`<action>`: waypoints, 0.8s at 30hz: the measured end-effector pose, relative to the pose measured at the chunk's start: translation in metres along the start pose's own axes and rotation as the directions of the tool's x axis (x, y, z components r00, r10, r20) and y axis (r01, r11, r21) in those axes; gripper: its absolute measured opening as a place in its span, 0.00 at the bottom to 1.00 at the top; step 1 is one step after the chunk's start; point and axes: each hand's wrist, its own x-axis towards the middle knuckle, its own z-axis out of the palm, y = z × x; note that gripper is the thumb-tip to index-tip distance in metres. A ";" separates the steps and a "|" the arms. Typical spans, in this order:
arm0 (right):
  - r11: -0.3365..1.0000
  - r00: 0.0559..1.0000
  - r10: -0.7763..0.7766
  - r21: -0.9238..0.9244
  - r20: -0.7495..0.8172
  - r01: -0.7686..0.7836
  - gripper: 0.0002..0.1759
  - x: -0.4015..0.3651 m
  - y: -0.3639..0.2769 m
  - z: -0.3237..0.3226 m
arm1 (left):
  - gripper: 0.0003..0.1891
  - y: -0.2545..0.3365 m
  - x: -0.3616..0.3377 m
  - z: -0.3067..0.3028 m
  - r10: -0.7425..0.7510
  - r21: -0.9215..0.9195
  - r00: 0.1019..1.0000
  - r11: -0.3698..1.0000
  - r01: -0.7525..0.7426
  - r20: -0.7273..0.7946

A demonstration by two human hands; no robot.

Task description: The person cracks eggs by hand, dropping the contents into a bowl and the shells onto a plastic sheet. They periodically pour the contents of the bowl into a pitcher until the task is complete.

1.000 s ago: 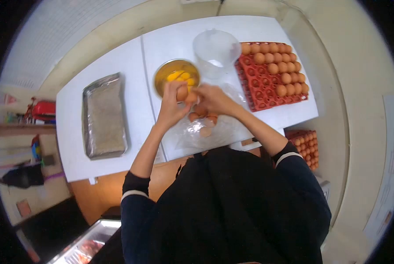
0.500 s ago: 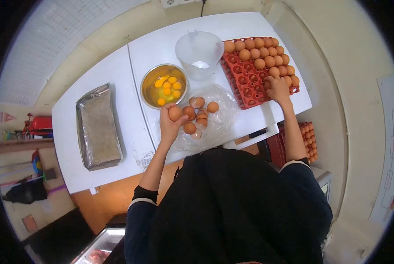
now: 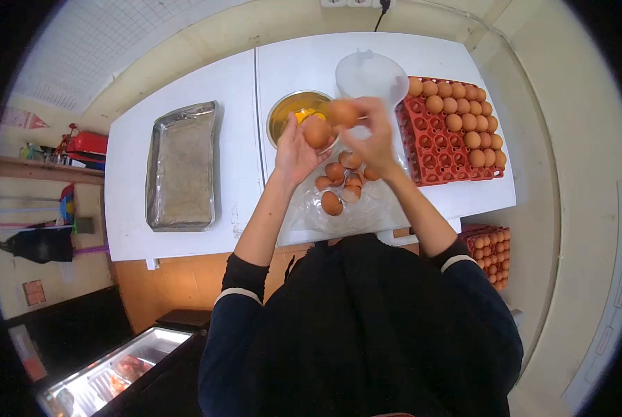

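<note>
My left hand (image 3: 299, 154) cradles a brown egg (image 3: 317, 132) at the near edge of the steel bowl (image 3: 275, 124). Just beside it, my right hand (image 3: 377, 139), blurred by motion, grips a second brown egg (image 3: 343, 113) close to the first one. Several yellow yolks (image 3: 304, 113) lie in the bowl, partly covered by the hands and eggs. Below the hands, cracked eggshells (image 3: 332, 203) are heaped on a clear plastic bag (image 3: 311, 219).
A translucent plastic jug (image 3: 372, 78) stands behind my right hand. To its right is a red egg tray (image 3: 429, 149), with eggs filling its far and right cells. A foil-lined baking pan (image 3: 182, 170) lies on the left. More eggs (image 3: 491, 254) sit in trays below the table.
My right hand has come from the egg tray to the bowl with an egg. My left hand has turned palm up with its egg beside it. The view has shifted.
</note>
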 end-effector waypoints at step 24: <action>0.493 0.550 0.636 0.263 0.542 -0.829 0.22 0.028 0.054 0.046 | 0.27 0.024 0.024 -0.044 0.364 0.407 0.928 0.862 -0.303 -0.079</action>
